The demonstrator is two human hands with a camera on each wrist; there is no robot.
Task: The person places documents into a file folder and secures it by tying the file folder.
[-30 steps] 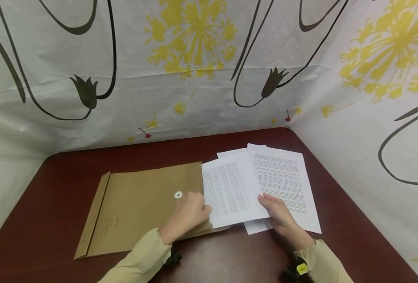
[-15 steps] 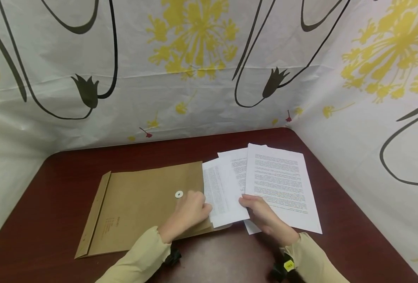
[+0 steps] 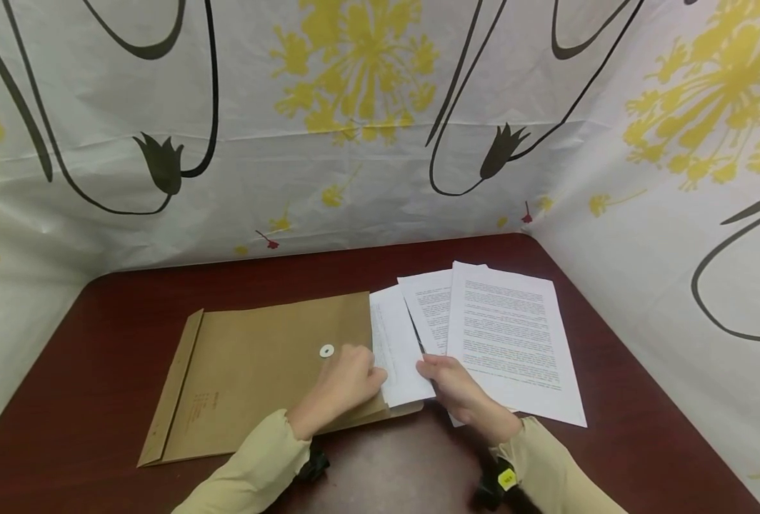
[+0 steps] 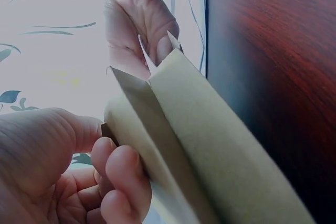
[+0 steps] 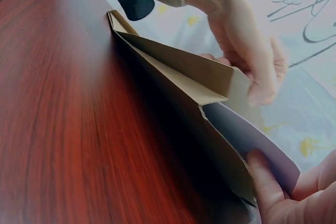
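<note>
Brown envelope [image 3: 264,371] lies flat on the dark red table [image 3: 142,300], mouth at its right end; left hand [image 3: 344,385] pinches the upper layer at that mouth, holding it lifted. Right hand [image 3: 460,389], just right of the envelope, grips white paper [image 3: 401,350] between thumb and fingers, the paper's left part inside the mouth. Overlapping printed sheets [image 3: 508,335] lie farther right of the envelope.

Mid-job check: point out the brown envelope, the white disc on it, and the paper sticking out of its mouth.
Brown envelope [image 3: 264,375]: head view, middle of its broad face.
White disc [image 3: 326,350]: head view, its center.
Paper [image 3: 403,353]: head view, the part outside the envelope.
</note>
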